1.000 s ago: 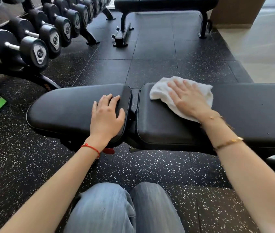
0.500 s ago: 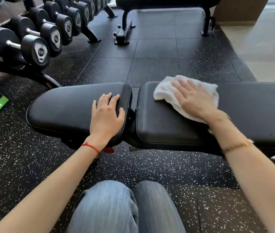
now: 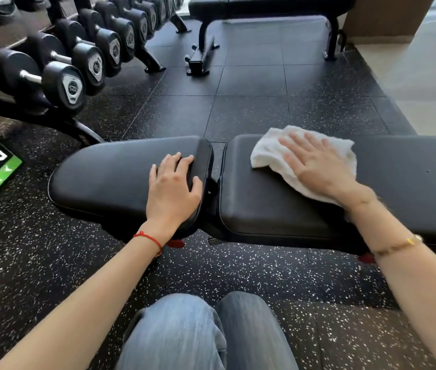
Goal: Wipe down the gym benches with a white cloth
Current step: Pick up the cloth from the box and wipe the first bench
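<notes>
while right hand (image 3: pixel 321 169) presses white cloth (image 3: pixel 267 153) flat, fingers straight, on back pad (image 3: pixel 265 209) beside seat gap, wiping underway; left hand (image 3: pixel 171 193) braces seat pad (image 3: pixel 105 180), fingers relaxed. next: sweep cloth away from gap, firm pressure.

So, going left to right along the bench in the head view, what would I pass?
Black padded seat pad → left hand → gap between the pads → white cloth → right hand → bare black long pad.

Flat hands (image 3: pixel 318 169) on cloth (image 3: pixel 270 153), bench (image 3: pixel 265 206)
</notes>
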`<state>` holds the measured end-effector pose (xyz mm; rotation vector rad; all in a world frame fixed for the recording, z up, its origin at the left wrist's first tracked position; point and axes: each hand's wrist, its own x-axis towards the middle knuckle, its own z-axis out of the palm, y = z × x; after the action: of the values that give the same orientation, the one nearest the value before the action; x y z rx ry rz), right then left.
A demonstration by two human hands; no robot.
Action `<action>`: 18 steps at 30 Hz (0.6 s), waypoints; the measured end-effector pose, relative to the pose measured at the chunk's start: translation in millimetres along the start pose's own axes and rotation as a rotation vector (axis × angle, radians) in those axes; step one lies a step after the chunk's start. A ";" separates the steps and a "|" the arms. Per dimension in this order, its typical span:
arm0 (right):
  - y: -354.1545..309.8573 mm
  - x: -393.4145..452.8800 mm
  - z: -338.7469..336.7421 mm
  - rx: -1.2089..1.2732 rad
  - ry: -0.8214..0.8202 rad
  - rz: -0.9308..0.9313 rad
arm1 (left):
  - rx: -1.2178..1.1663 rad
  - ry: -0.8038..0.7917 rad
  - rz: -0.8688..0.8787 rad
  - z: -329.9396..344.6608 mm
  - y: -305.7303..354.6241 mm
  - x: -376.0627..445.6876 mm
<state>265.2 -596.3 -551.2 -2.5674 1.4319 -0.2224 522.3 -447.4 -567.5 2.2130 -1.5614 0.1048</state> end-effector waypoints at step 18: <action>-17.0 17.7 3.1 -0.004 -0.035 0.002 | -0.016 0.018 -0.007 2.1 0.2 2.5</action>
<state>289.1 -602.3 -549.5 -2.5601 1.4243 -0.1735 522.6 -450.4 -568.6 2.1994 -1.5393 0.1088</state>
